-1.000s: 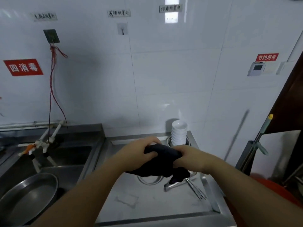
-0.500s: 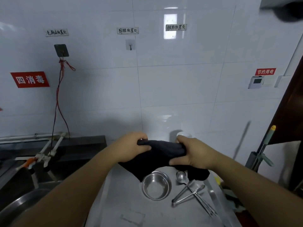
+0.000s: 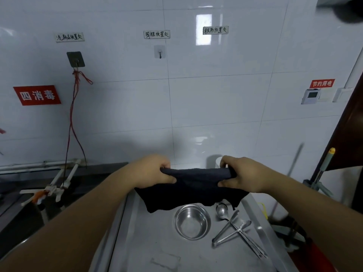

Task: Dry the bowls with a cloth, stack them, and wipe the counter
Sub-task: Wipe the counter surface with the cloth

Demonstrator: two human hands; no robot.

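White tiles cover the wall (image 3: 216,99) behind the work area, carrying a red sign (image 3: 37,95) on the left, three handwritten labels and two hooks higher up, with a red cord (image 3: 73,114) hanging from the left hook. Below it runs the steel counter (image 3: 149,242), with a sink (image 3: 23,209) to its left.

Above the counter a dark cloth (image 3: 192,188) is stretched out between both hands. The left hand (image 3: 155,170) grips the cloth's left top corner, fingers curled over the edge and thumb pinching from beneath. The right hand (image 3: 243,174) grips the right top corner in the same way. The upper edge runs taut from one hand to the other, and the rest of the cloth hangs down in front, its ragged lower edge ending just above the counter.

Under the cloth, a small steel bowl (image 3: 192,221) sits upright on the counter. Just to its right lie a spoon (image 3: 222,210) and crossed tongs (image 3: 235,231). Behind the right hand, the rim of a white bowl stack (image 3: 218,160) shows by the wall.
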